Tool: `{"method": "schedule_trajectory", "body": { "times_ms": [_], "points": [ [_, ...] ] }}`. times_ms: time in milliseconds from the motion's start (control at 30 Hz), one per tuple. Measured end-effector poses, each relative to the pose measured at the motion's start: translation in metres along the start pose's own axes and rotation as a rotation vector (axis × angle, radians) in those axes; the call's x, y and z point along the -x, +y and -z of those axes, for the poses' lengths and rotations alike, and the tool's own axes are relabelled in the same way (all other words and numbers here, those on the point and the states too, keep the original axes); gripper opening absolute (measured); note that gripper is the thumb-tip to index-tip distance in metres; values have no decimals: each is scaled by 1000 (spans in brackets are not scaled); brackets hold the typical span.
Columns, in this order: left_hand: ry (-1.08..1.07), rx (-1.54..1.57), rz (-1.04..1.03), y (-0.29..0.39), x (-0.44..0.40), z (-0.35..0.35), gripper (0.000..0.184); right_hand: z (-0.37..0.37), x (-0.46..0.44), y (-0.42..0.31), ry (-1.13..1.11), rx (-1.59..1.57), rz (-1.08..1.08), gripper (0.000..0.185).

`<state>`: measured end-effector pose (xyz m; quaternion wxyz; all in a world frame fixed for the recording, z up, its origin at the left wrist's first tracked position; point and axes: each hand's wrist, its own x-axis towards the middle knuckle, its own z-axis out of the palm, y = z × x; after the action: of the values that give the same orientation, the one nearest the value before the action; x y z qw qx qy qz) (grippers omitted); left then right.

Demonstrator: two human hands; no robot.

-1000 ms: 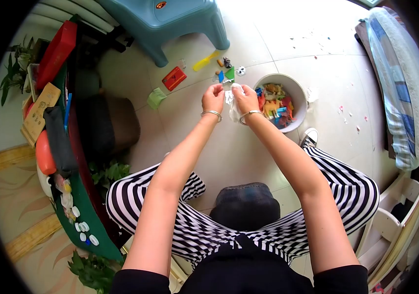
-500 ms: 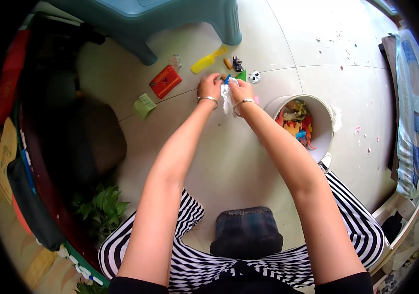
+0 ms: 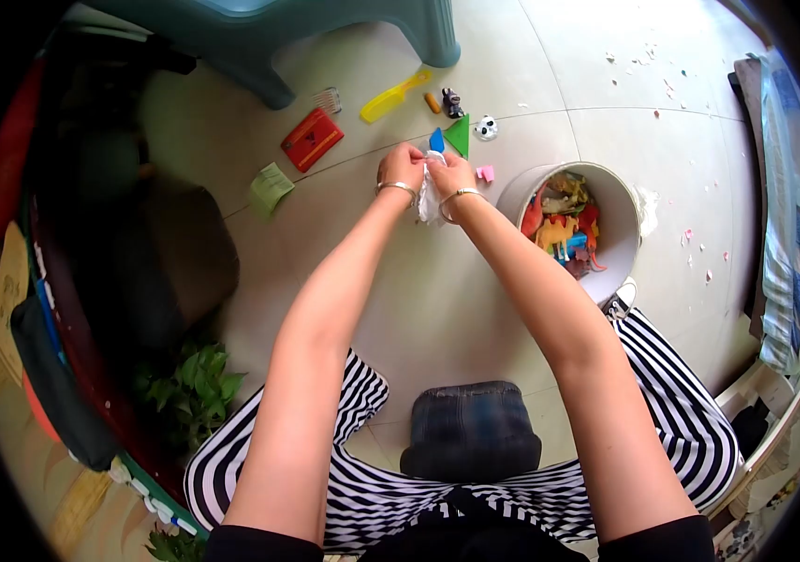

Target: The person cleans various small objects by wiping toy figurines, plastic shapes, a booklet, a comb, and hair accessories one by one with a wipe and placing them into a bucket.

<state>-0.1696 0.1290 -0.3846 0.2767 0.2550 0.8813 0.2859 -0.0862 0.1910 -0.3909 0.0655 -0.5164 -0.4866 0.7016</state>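
Both my hands meet over the tiled floor, a white tissue (image 3: pixel 429 205) crumpled between them and hanging toward me. My left hand (image 3: pixel 400 170) is closed, its fingertips pinched at the top of the tissue. Pressed close beside it, my right hand (image 3: pixel 454 176) is closed on the tissue too. A blue flat piece (image 3: pixel 436 140) sticks out beyond the fingertips; its lower end is hidden, and which hand grips it is unclear. Just past it lie a green triangular piece (image 3: pixel 458 136) and a panda-face piece (image 3: pixel 486 127). A pink piece (image 3: pixel 485 173) rests right of my right hand.
A white bucket (image 3: pixel 621 234) of toy animals stands at right. Farther off lie a yellow comb (image 3: pixel 394 96), a dark figurine (image 3: pixel 452 102), a red packet (image 3: pixel 312 140) and a green packet (image 3: pixel 271 188). A blue-green stool (image 3: pixel 280 84) stands behind; a small dark seat (image 3: pixel 471 431) is between my legs.
My hands have drawn closer together around the tissue. The blue piece now shows more plainly above my fingers. My view has shifted slightly, and the green and pink pieces are more exposed.
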Motion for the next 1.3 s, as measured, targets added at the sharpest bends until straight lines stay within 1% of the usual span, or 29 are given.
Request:
{"method": "schedule_trajectory", "body": {
  "times_ms": [33, 67, 100, 167, 200, 233, 300, 367, 433, 467, 500, 567, 633, 667, 700, 733, 767, 833, 867, 900, 967, 1000, 1133, 1200, 1233, 1267, 1300],
  "points": [
    [-46, 217, 94, -6, 8, 1, 19, 2, 15, -7, -61, -43, 3, 23],
    [-58, 308, 60, -12, 17, 2, 15, 4, 31, -13, -70, -46, 34, 22],
    [-49, 304, 48, -3, 31, 12, 15, 7, 48, -22, -74, -51, 48, 22],
    [-119, 1000, 407, 20, 71, 32, 11, 17, 83, -40, -184, -172, 17, 22],
    [-89, 1091, 410, 29, 87, 41, 10, 21, 98, -46, -166, -196, 85, 22],
    [-122, 1215, 398, 38, 103, 50, 10, 28, 114, -52, -174, -199, 99, 22],
    [-147, 1381, 359, 58, 133, 65, 8, 42, 146, -64, -134, -373, 77, 22],
    [-192, 1392, 289, 79, 161, 75, 9, 51, 173, -74, -125, -407, 143, 21],
    [-246, 1398, 221, 101, 185, 82, 10, 61, 187, -73, -141, -118, 368, 24],
    [-242, 1413, 175, 111, 196, 84, 11, 65, 185, -66, -19, 103, 566, 28],
    [-238, 1428, 126, 120, 206, 86, 12, 72, 200, -75, -9, 101, 579, 28],
    [-270, 1408, 98, 132, 225, 92, 14, 82, 234, -97, 134, 380, 678, 31],
    [-322, 1301, 34, 144, 241, 100, 15, 90, 249, -105, 112, 327, 692, 32],
    [-323, 1300, 23, 148, 249, 104, 15, 94, 256, -108, -28, 0, 491, 32],
    [-374, 1370, 29, 154, 258, 110, 16, 97, 268, -114, -169, -321, 278, 33],
    [-425, 1437, 36, 157, 264, 113, 17, 104, 293, -126, -198, -413, 163, 31],
    [-426, 1434, 27, 159, 268, 115, 17, 104, 297, -125, -200, -415, 171, 31],
    [-493, 1551, 10, 157, 275, 113, 17, 104, 309, -122, -206, -341, 375, 28],
    [-497, 1548, 7, 155, 278, 112, 17, 107, 316, -119, -196, -94, 553, 27],
    [-536, 1562, 8, 154, 280, 112, 17, 108, 321, -116, -192, -96, 557, 27],
    [-576, 1574, 8, 151, 285, 110, 18, 107, 329, -112, 120, 303, 821, 26],
    [-557, 1563, -18, 151, 288, 110, 18, 108, 334, -114, 160, 326, 817, 26],
    [-486, 1525, -48, 150, 299, 110, 21, 110, 349, -110, 150, 332, 846, 24],
    [-492, 1466, -63, 150, 302, 110, 21, 113, 348, -105, 200, 525, 931, 21],
    [-496, 1407, -78, 149, 303, 109, 21, 114, 346, -102, 199, 526, 926, 21],
    [-497, 1408, -72, 149, 304, 108, 21, 114, 343, -99, 219, 435, 987, 19],
    [-532, 1508, -49, 152, 305, 109, 21, 116, 340, -97, 239, 344, 1046, 18]
  ]
}}
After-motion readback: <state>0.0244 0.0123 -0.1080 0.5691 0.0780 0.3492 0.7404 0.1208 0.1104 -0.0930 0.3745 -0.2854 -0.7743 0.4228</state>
